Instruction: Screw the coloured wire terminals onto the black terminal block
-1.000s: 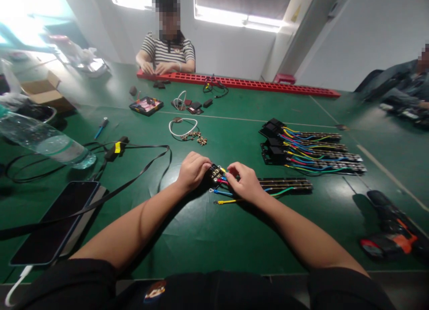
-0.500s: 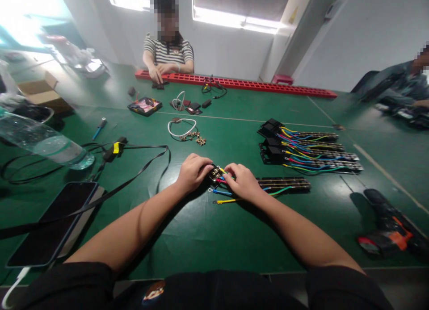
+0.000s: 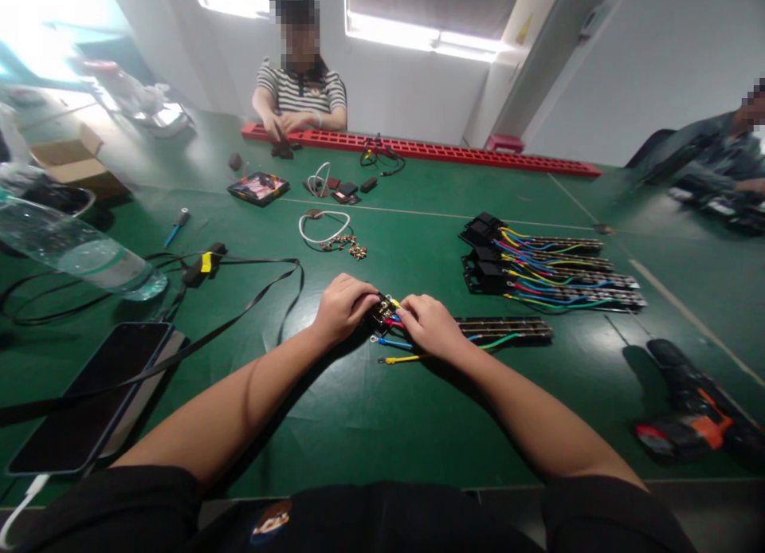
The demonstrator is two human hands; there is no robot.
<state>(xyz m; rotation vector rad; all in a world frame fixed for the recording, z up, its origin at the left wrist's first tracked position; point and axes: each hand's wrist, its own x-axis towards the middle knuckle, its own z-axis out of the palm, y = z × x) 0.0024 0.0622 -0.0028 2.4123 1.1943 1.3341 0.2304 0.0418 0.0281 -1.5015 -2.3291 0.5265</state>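
My left hand is closed on the left end of a black terminal block with brass-coloured screws. From the right, my right hand pinches a yellow-sleeved wire at the block. Red wire ends show just under its fingers. Below them, a blue wire and a second yellow wire lie with their ring lugs loose on the table. Beyond my right hand stretches a long dark strip assembly, with a green wire along it. My fingers partly cover the block.
Similar wired assemblies lie at right, above a cordless drill. Small brass screws sit beside a white cable loop. At left are a phone, a black strap and a plastic bottle. A co-worker sits opposite.
Both my hands stay almost in place at the terminal block, with only slight finger shifts. Across the table, the co-worker's hand and the dark piece under it have moved a little.
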